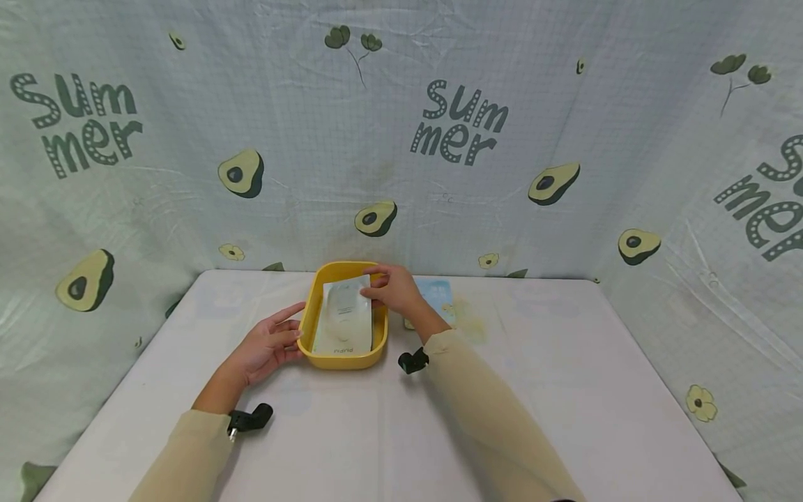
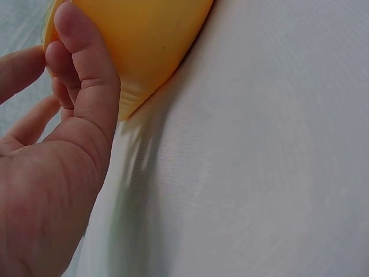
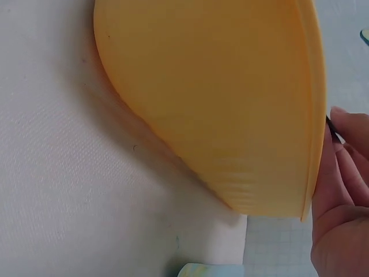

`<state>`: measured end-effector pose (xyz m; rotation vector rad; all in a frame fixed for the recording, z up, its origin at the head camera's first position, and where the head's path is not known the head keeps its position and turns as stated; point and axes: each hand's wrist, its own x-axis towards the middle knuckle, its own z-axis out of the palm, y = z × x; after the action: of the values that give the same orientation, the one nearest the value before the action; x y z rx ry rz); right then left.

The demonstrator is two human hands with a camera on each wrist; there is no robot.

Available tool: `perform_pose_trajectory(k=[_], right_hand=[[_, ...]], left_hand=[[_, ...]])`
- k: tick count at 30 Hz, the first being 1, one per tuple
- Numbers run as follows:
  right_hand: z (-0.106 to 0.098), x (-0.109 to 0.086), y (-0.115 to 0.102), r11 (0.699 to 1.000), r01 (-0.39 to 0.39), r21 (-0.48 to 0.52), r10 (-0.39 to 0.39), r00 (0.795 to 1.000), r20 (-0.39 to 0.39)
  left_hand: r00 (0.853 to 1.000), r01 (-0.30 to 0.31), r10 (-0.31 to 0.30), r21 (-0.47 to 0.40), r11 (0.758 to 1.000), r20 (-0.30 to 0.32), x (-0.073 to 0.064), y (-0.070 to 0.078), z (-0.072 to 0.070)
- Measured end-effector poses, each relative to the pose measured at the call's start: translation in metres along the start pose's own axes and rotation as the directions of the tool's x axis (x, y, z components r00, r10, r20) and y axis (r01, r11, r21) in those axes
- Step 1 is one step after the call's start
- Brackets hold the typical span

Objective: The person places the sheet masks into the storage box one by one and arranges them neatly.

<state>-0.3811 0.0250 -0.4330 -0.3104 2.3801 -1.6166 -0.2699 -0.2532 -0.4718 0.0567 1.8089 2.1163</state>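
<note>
A yellow plastic bin stands on the white table, and a pale flat packet with printed lettering lies within its rim. At the bin's left side, my left hand holds the rim with thumb and fingertips; the left wrist view shows the hand against the bin's outer wall. My right hand reaches over the right rim and pinches the packet's upper right edge between thumb and fingers. In the right wrist view, a thin dark edge shows at the fingertips of that hand, beside the bin's wall.
A light blue flat packet lies on the table right of the bin, partly behind my right forearm. The white tabletop ends at a hanging cloth printed with avocados. Black wrist cameras sit on both wrists.
</note>
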Motion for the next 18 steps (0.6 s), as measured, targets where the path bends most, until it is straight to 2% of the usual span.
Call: perform_pose_trajectory(k=[10,18], right_hand=[[0.0053,-0.0043,-0.004,0.999,0.012,-0.047,-0.014,0.999,-0.05],[0.0047,-0.0046,-0.0041,0.999,-0.008,-0.053,0.005,0.999,-0.045]], left_hand=[[1.0,-0.005,0.005,-0.019,1.0,0.01,0.0001,0.0007,-0.0003],[1.0,0.001,-0.001,-0.028,1.0,0.004,-0.0017,0.0009,0.0009]])
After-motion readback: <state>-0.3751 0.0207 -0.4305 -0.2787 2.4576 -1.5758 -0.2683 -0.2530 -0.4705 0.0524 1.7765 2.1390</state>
